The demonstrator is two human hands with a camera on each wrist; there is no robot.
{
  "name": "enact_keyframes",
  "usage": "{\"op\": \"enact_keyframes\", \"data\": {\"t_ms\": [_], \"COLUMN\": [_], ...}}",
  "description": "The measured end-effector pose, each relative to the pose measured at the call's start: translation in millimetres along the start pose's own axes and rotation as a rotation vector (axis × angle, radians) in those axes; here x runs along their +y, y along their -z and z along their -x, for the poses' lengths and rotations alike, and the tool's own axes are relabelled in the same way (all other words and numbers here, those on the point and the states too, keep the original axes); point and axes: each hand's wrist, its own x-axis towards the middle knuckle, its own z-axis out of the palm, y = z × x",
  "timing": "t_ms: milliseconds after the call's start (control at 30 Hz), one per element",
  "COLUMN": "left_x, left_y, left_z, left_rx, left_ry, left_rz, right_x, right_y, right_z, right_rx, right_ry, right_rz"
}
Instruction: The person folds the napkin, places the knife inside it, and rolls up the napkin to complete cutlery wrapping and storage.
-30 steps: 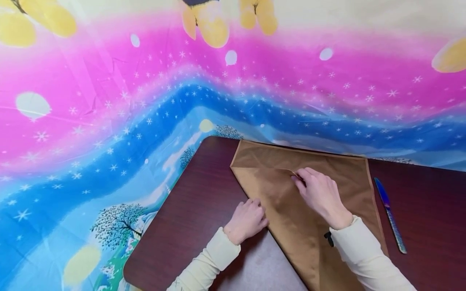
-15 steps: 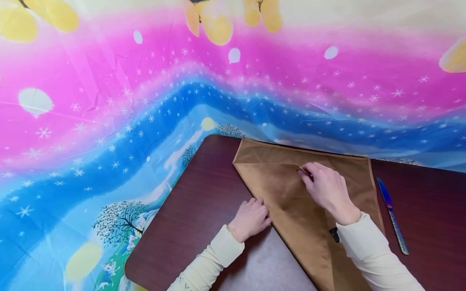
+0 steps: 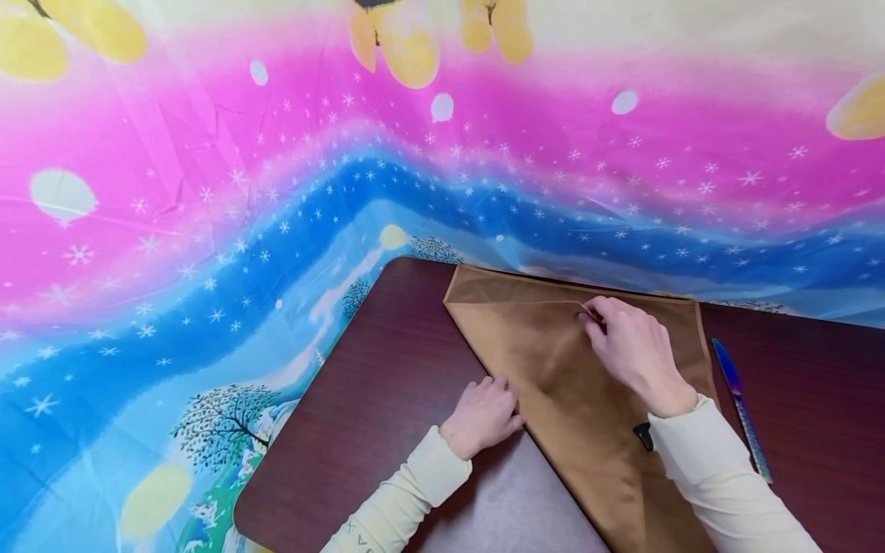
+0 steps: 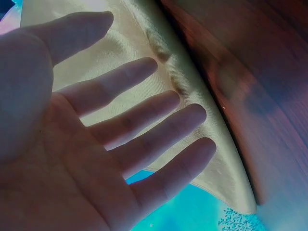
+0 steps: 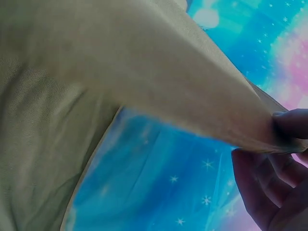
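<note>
A golden-brown cloth napkin [image 3: 553,361] lies on the dark wooden table, its left side folded over in a slanting crease. My right hand [image 3: 632,346] pinches the edge of the folded-over layer between thumb and fingers. In the right wrist view that layer [image 5: 192,86] is lifted and stretches up to the fingertips. At the crease, my left hand [image 3: 484,411] rests against the cloth. The left wrist view has its fingers [image 4: 163,137] spread and nearly straight, tips touching the folded edge.
A knife [image 3: 741,411] with a blue-purple blade lies to the right of the cloth. The table [image 3: 359,384] has a rounded left corner. Behind it hangs a pink and blue patterned backdrop [image 3: 290,177].
My right hand has moved right and slightly away from me, drawing the cloth's edge along. My left hand has slid a little to the right.
</note>
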Motion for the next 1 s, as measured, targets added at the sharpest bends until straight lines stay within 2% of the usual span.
{"op": "enact_keyframes", "data": {"t_ms": [167, 500, 700, 1000], "left_x": [3.6, 9.0, 11.7, 14.8], "left_y": [-1.3, 0.4, 1.7, -2.0], "left_z": [-2.7, -3.6, -4.9, -10.9], "left_rx": [-0.030, -0.040, -0.086, -0.105], "left_ry": [-0.014, -0.031, -0.033, -0.069], "left_rz": [0.003, 0.025, 0.020, 0.013], "right_x": [3.9, 11.3, 15.8, 30.7], "right_y": [2.0, 7.7, 11.8, 13.4], "right_z": [-0.7, -6.8, -9.6, -11.0], "right_rx": [0.000, -0.003, -0.007, -0.019], "right_ry": [-0.028, -0.079, -0.120, -0.163], "right_rz": [-0.005, -0.024, -0.030, -0.028]}}
